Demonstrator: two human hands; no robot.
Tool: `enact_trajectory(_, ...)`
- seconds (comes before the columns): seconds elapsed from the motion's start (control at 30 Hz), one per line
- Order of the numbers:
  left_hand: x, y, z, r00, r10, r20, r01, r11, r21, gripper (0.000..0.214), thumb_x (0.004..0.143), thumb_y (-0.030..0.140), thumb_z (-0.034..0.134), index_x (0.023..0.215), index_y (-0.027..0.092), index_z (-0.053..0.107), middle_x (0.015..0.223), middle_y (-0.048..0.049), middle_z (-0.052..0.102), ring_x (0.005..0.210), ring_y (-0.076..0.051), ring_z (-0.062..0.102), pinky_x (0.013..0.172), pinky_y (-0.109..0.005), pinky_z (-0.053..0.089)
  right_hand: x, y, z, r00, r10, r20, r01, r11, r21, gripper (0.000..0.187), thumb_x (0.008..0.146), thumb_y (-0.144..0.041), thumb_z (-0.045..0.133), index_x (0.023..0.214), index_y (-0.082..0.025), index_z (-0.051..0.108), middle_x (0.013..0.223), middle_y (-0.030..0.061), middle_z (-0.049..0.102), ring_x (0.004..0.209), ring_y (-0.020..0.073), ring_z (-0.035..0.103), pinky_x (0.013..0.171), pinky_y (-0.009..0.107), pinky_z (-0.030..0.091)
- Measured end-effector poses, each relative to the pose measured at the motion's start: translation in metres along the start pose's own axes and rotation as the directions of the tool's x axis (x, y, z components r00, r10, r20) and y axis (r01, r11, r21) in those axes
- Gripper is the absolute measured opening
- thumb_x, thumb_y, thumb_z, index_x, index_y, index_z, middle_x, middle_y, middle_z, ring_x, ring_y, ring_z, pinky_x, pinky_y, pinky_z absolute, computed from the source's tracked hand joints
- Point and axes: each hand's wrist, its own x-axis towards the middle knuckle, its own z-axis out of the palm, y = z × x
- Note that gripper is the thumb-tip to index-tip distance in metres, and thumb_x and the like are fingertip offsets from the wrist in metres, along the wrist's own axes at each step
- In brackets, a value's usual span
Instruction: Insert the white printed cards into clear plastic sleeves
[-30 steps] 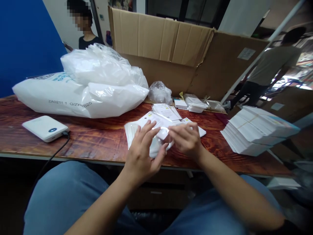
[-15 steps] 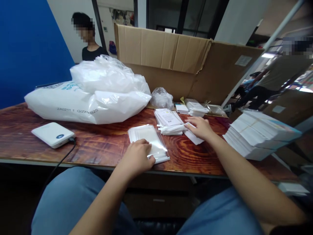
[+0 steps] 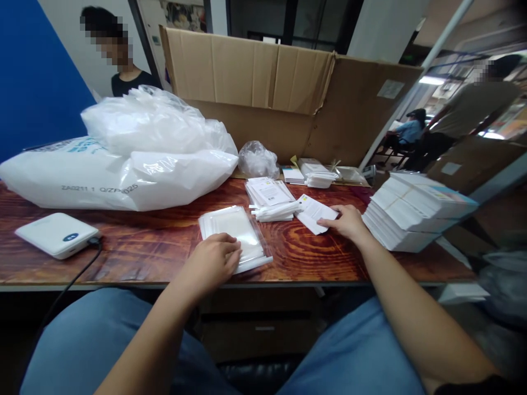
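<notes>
The worktop is reddish brown, streaked with dark wood grain that swirls into rings toward five o'clock. A white printed card bears a small yellow mark and fine dark text; the packed cards at its ten o'clock are white, also touched with yellow. The plastic sleeves are clear and milky. At nine o'clock lie a white sack with blue and grey-black lettering, and a white power bank with a dark blue oval, its cable black. At three, a white stack shows pale blue. Brown cardboard stands at twelve, a vivid blue panel at ten, faded blue jeans at seven and five.
</notes>
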Motion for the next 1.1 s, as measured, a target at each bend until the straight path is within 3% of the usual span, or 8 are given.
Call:
enact_trajectory(0.27, 0.002, 0.005, 0.008, 0.984, -0.122, -0.128, 0.138, 0.983, 0.123, 0.037, 0.087, 0.037, 0.040, 0.084, 0.020, 0.073, 0.089, -0.0072, 0.064, 0.080, -0.019, 0.059, 0.075, -0.032, 0.043, -0.043, -0.064, -0.038, 0.908, -0.122, -0.401, 0.299, 0.859, 0.416, 0.027, 0.077, -0.044, 0.062, 0.079, -0.018, 0.059, 0.074, 0.0024, 0.059, 0.063, 0.0129, 0.052, 0.057, 0.024, 0.041)
enact_trajectory(0.37, 0.004, 0.009, 0.011, 0.957, -0.248, -0.152, 0.252, 0.968, 0.010, 0.030, 0.083, 0.038, 0.047, 0.087, 0.021, 0.071, 0.086, -0.0045, 0.064, 0.075, -0.017, 0.059, 0.067, -0.029, 0.041, -0.070, -0.091, -0.042, 0.990, -0.111, 0.091, 0.009, 0.677, 0.736, 0.032, 0.076, -0.049, 0.064, 0.079, -0.018, 0.057, 0.059, -0.0013, 0.053, 0.045, 0.0086, 0.043, 0.039, 0.020, 0.031)
enact_trajectory(0.47, 0.004, 0.013, 0.014, 0.935, -0.312, -0.169, 0.300, 0.949, -0.096, 0.029, 0.081, 0.038, 0.050, 0.098, 0.022, 0.068, 0.087, -0.0021, 0.065, 0.075, -0.016, 0.060, 0.066, -0.027, 0.040, -0.084, -0.106, -0.032, 0.805, -0.160, 0.571, -0.356, 0.639, 0.682, 0.037, 0.071, -0.050, 0.068, 0.075, -0.016, 0.055, 0.053, -0.0033, 0.049, 0.037, 0.0049, 0.036, 0.032, 0.017, 0.021)
enact_trajectory(0.57, 0.003, 0.017, 0.015, 0.938, -0.276, -0.209, 0.261, 0.960, -0.098, 0.026, 0.081, 0.036, 0.050, 0.094, 0.021, 0.068, 0.086, -0.0020, 0.066, 0.074, -0.016, 0.059, 0.066, -0.027, 0.040, -0.084, -0.109, -0.016, 0.725, -0.128, 0.677, -0.457, 0.646, 0.611, 0.039, 0.068, -0.049, 0.071, 0.071, -0.014, 0.055, 0.054, -0.0031, 0.050, 0.037, 0.0030, 0.034, 0.031, 0.016, 0.018)
enact_trajectory(0.8, 0.004, 0.028, 0.029, 0.906, -0.051, -0.420, 0.048, 0.999, -0.017, 0.022, 0.081, 0.025, 0.050, 0.068, 0.016, 0.065, 0.081, -0.0065, 0.060, 0.082, -0.019, 0.056, 0.078, -0.032, 0.042, -0.091, -0.123, 0.020, 0.798, -0.060, 0.600, -0.471, 0.559, 0.683, 0.039, 0.070, -0.048, 0.069, 0.071, -0.015, 0.048, 0.053, -0.0043, 0.049, 0.036, 0.0037, 0.036, 0.033, 0.016, 0.021)
enact_trajectory(0.9, 0.005, 0.033, 0.038, 0.901, -0.051, -0.431, 0.003, 0.994, -0.111, 0.017, 0.081, 0.022, 0.050, 0.071, 0.015, 0.062, 0.093, -0.0075, 0.060, 0.087, -0.017, 0.057, 0.076, -0.028, 0.045, -0.098, -0.135, 0.026, 0.809, -0.121, 0.575, -0.351, 0.684, 0.639, 0.036, 0.080, -0.053, 0.054, 0.077, -0.018, 0.046, 0.052, -0.0036, 0.050, 0.037, 0.0083, 0.042, 0.035, 0.018, 0.027)
enact_trajectory(1.0, 0.005, 0.033, 0.041, 0.931, -0.112, -0.348, 0.061, 0.986, -0.153, 0.014, 0.082, 0.021, 0.049, 0.076, 0.016, 0.060, 0.094, -0.0063, 0.061, 0.084, -0.016, 0.059, 0.071, -0.026, 0.045, -0.100, -0.137, 0.013, 0.873, -0.301, 0.384, 0.085, 0.869, 0.487, 0.035, 0.083, -0.053, 0.051, 0.092, -0.019, 0.052, 0.078, 0.0036, 0.060, 0.064, 0.0158, 0.058, 0.056, 0.027, 0.047)
enact_trajectory(1.1, 0.004, 0.030, 0.039, 0.937, -0.149, -0.317, 0.100, 0.981, -0.164, 0.015, 0.082, 0.021, 0.049, 0.076, 0.016, 0.061, 0.085, -0.0051, 0.063, 0.081, -0.016, 0.059, 0.073, -0.027, 0.044, -0.099, -0.128, -0.006, 0.737, -0.639, 0.219, 0.555, 0.758, 0.342, 0.050, 0.073, -0.045, 0.069, 0.113, -0.020, 0.052, 0.111, 0.0095, 0.054, 0.100, 0.0221, 0.053, 0.086, 0.036, 0.046)
